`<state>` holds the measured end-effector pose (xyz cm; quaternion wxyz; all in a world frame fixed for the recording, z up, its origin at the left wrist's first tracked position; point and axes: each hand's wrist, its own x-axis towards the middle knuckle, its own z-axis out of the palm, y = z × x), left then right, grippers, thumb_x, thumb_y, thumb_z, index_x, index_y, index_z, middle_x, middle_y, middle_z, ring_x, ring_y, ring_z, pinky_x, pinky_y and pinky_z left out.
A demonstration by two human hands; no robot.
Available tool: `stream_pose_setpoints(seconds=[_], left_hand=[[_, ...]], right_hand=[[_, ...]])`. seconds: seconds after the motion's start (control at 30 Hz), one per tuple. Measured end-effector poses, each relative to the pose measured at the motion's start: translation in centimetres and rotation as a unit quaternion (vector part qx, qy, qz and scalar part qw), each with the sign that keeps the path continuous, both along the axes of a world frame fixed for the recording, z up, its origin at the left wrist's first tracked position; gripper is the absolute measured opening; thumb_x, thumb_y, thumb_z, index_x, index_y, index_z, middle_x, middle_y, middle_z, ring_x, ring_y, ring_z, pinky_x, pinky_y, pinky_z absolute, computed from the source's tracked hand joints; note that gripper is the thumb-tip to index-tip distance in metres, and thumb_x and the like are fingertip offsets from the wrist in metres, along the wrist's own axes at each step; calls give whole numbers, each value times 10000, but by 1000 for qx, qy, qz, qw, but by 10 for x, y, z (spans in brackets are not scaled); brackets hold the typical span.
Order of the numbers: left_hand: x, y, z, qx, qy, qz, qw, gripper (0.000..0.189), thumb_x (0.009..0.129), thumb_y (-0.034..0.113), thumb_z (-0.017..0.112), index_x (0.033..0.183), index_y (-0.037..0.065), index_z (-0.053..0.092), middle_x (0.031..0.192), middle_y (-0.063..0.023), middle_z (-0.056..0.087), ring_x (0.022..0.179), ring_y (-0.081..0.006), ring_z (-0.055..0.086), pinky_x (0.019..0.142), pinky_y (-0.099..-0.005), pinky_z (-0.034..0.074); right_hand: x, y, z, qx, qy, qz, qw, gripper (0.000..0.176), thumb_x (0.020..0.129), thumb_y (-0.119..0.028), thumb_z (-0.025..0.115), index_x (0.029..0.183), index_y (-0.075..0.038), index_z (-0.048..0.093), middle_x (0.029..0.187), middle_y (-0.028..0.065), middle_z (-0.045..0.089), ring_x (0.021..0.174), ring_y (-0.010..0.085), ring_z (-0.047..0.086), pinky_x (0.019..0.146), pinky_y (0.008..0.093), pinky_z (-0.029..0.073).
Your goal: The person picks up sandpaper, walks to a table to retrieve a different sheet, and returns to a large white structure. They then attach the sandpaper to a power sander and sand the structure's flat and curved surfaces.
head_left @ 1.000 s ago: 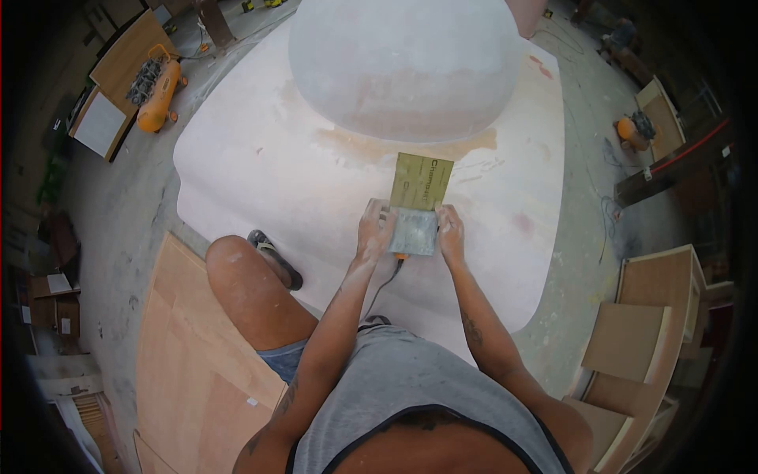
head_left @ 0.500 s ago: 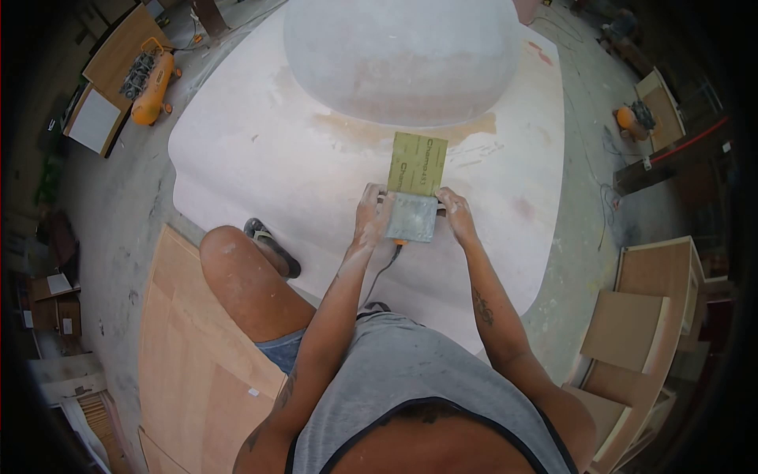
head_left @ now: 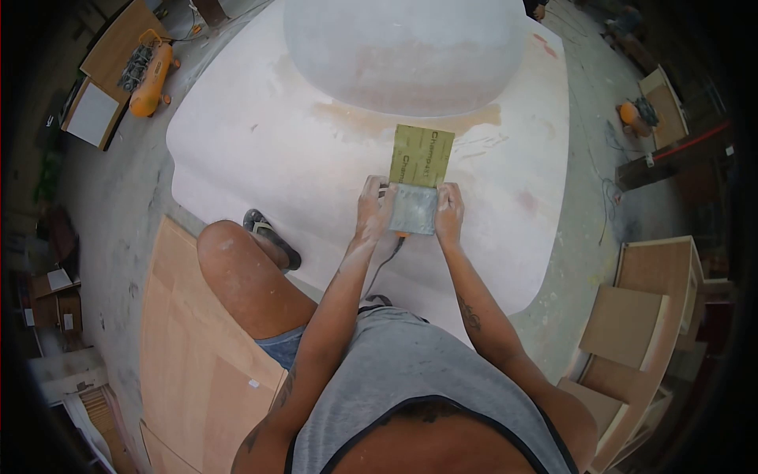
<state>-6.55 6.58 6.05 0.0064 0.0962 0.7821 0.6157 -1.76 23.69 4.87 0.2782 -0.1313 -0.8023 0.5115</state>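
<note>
An electric sheet sander (head_left: 412, 212) lies with its grey flat pad facing up, an orange bit of its body and a dark cord showing below. A yellow-green sandpaper sheet (head_left: 422, 156) with dark print sticks out past the pad's far edge. My dusty left hand (head_left: 374, 207) is closed at the left side of the sander. On the other side, my right hand (head_left: 449, 212) has its fingers curled in by the pad's upper right corner, where sheet and pad meet. Fingertips of both hands are partly hidden. Beneath is a large whitish dusty moulded surface (head_left: 260, 158).
A smooth grey raised dome (head_left: 403, 55) rises ahead. My bent leg is at left, over a plywood panel (head_left: 197, 316). Orange air compressors (head_left: 151, 79) stand at both sides. Wooden cabinet parts (head_left: 632, 332) are at right. Part of another person's hand (head_left: 539, 12) shows at the top.
My right hand has drawn inward against the pad, its fingers curling more. The sander and sheet sit slightly higher in view. Another person's hand has appeared at the top.
</note>
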Motion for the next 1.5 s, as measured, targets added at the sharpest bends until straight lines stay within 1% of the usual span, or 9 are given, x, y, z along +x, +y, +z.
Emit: stream_pose_setpoints(seconds=[0.17, 0.3, 0.4, 0.57, 0.7, 0.77, 1.1, 1.17, 1.5], left_hand=[[2, 0, 4, 10, -8, 8, 1000, 264, 1071, 244, 569, 1137, -7, 618, 1117, -136, 630, 1030, -279, 664, 907, -389, 532], [-4, -3, -24, -21, 36, 12, 999, 264, 1094, 229, 513, 1131, -11, 615, 1096, -138, 622, 1039, -272, 637, 965, -366, 495], [-3, -1, -30, 20, 36, 10, 999, 271, 1109, 213, 465, 1124, -17, 609, 1084, -138, 612, 1039, -269, 615, 997, -344, 461], [-4, 1, -28, 42, 18, 22, 999, 179, 1072, 86, 499, 1102, -17, 641, 1066, -115, 633, 988, -232, 631, 927, -317, 487], [-1, 2, -17, 50, 7, 37, 998, 155, 1052, 43, 520, 1083, -19, 659, 1059, -109, 642, 976, -212, 635, 900, -301, 494], [-1, 2, -17, 39, 38, 47, 997, 131, 1021, 56, 547, 1057, 21, 669, 1063, -131, 652, 964, -268, 669, 777, -350, 538], [-4, 1, -22, 1, 113, 64, 992, 138, 1005, 46, 560, 1070, 25, 679, 1122, -122, 657, 1053, -289, 666, 780, -386, 569], [-1, 1, -16, 15, 63, 60, 996, 148, 1015, 61, 555, 1087, 34, 682, 1160, -116, 650, 1081, -281, 664, 786, -389, 581], [-4, 5, -17, 44, 33, 49, 997, 145, 1027, 73, 558, 1106, 39, 674, 1232, -105, 628, 1115, -262, 658, 862, -371, 578]], right_hand=[[-1, -6, -3, -12, 2, -29, 1000, 226, 1053, -100, 508, 967, 73, 624, 965, 165, 606, 870, 301, 607, 831, 357, 484], [-1, -9, -6, -7, 20, -38, 999, 223, 1046, -101, 507, 971, 72, 627, 968, 165, 609, 876, 302, 611, 834, 352, 483], [0, -8, -4, 6, 13, -32, 999, 223, 1042, -101, 507, 972, 73, 627, 966, 159, 609, 885, 286, 609, 841, 340, 479], [0, -7, -7, -69, -4, -23, 997, 251, 1056, -110, 487, 986, 84, 631, 986, 144, 598, 915, 260, 598, 874, 329, 469], [2, -8, 1, -73, -21, -18, 997, 264, 1062, -123, 488, 995, 90, 629, 1002, 142, 597, 926, 257, 596, 886, 330, 464], [-1, -6, -4, -75, -11, -12, 997, 266, 1061, -128, 495, 992, 92, 628, 1001, 143, 604, 922, 252, 595, 888, 330, 463], [-4, -4, -12, -76, -6, -15, 997, 285, 1068, -142, 494, 996, 94, 635, 998, 146, 620, 941, 259, 610, 901, 327, 464], [-3, -3, -13, -54, -13, -17, 998, 294, 1076, -151, 487, 1004, 93, 634, 999, 145, 618, 932, 256, 605, 896, 328, 463], [-2, -2, -15, -73, -24, -36, 996, 294, 1085, -156, 478, 972, 83, 607, 994, 139, 613, 924, 245, 595, 895, 326, 461]])
